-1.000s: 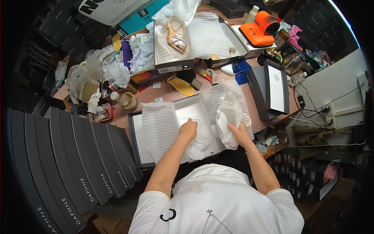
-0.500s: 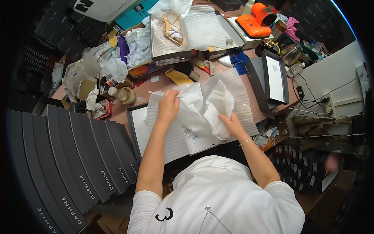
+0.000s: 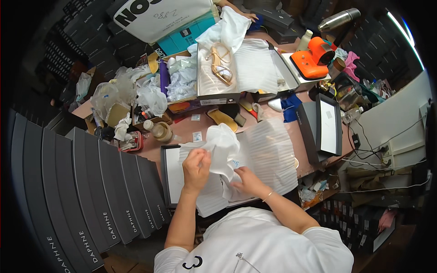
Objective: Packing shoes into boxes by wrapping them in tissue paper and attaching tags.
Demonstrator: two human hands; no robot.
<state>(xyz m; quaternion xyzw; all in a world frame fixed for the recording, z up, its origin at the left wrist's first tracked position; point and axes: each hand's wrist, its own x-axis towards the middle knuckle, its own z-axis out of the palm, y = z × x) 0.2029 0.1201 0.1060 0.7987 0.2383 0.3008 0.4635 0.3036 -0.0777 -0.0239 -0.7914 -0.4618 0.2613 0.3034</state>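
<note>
Above open black cardboard shoebox (image 3: 172, 182), L hand (image 3: 196, 169) is closed, pinching thin white tissue paper (image 3: 223, 142), partly unfolded, folds left; R hand (image 3: 248, 182) half-curled beside it, grip unclear.

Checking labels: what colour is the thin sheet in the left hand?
The thin sheet in the left hand is white, best seen in the head view.

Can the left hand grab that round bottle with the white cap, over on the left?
Probably yes: the bottle is just beyond the box, and nothing tall seems in between. But the left hand is gripping white wrapping, so it might need to let go.
</note>
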